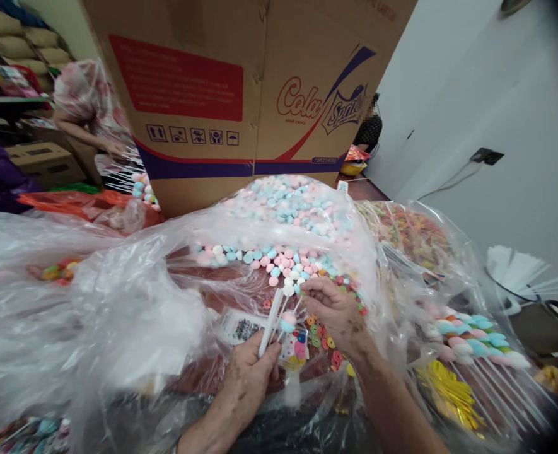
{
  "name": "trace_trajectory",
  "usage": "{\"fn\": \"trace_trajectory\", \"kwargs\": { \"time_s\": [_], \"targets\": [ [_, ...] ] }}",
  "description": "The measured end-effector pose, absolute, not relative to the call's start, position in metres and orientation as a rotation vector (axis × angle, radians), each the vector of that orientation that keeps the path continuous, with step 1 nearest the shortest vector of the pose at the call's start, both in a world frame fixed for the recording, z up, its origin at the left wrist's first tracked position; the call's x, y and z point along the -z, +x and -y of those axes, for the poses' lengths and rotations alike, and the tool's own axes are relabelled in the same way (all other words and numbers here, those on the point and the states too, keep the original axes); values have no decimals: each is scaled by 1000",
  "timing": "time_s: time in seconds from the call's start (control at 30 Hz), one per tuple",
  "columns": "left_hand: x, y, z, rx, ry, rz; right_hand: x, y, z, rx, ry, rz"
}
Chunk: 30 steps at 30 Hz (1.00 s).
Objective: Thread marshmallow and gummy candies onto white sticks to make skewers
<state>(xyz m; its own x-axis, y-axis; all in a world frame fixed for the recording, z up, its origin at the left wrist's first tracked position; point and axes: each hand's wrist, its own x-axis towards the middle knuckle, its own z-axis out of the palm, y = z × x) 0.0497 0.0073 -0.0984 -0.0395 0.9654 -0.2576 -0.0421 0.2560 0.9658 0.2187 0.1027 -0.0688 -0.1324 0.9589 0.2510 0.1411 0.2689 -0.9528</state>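
Observation:
My left hand (255, 367) is closed around several white sticks (272, 321) that point up and away from me. A pink and blue marshmallow (288, 321) sits among the sticks, just above my left fingers. My right hand (333, 310) has thumb and fingertips pinched together at the near edge of the marshmallow pile; what lies between them is too small to name. Loose pink, blue and white marshmallows (279, 258) spill from a clear plastic bag (297, 236). Colored gummy rings (323, 337) lie beneath and beside my right hand.
A tall cardboard carton (203, 151) stands behind the bag. On the right are finished-looking marshmallow skewers (477, 337), yellow twist ties (449, 391) and a bag of gummy rings (401, 230). Crumpled clear plastic (132, 328) covers the left. Another person's arm (87, 133) works at far left.

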Motion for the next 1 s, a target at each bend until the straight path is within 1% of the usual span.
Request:
{"fn": "trace_trajectory", "kwargs": {
  "time_s": [0.1, 0.17, 0.27, 0.4, 0.5, 0.57, 0.6, 0.67, 0.77, 0.87, 1.0],
  "targets": [
    [98, 49, -7, -1062, 972, -1329, 64, 220, -97, -846, -1061, 1720],
    [94, 49, -8, -1063, 967, -1339, 63, 218, -90, -808, -1069, 1772],
    [92, 49, -8, -1086, 920, -1329, 68, 210, -77, -886, -1111, 1748],
    [104, 51, -7, -1157, 801, -1267, 73, 198, -60, -978, -1084, 1816],
    [110, 51, -6, -1184, 765, -1257, 68, 202, -61, -1029, -1072, 1874],
    [107, 50, -6, -1172, 762, -1308, 62, 212, -71, -1022, -1152, 1823],
    [104, 50, -6, -1164, 761, -1337, 59, 218, -79, -961, -1209, 1803],
    [96, 50, -6, -1156, 736, -1374, 53, 227, -96, -725, -1311, 1870],
    [86, 50, -6, -1152, 723, -1380, 50, 227, -117, -366, -1353, 2287],
    [84, 50, -6, -1151, 734, -1372, 54, 214, -126, -138, -1371, 2663],
    [89, 50, -6, -1142, 715, -1381, 64, 204, -126, 149, -1609, 2746]
  ]
}}
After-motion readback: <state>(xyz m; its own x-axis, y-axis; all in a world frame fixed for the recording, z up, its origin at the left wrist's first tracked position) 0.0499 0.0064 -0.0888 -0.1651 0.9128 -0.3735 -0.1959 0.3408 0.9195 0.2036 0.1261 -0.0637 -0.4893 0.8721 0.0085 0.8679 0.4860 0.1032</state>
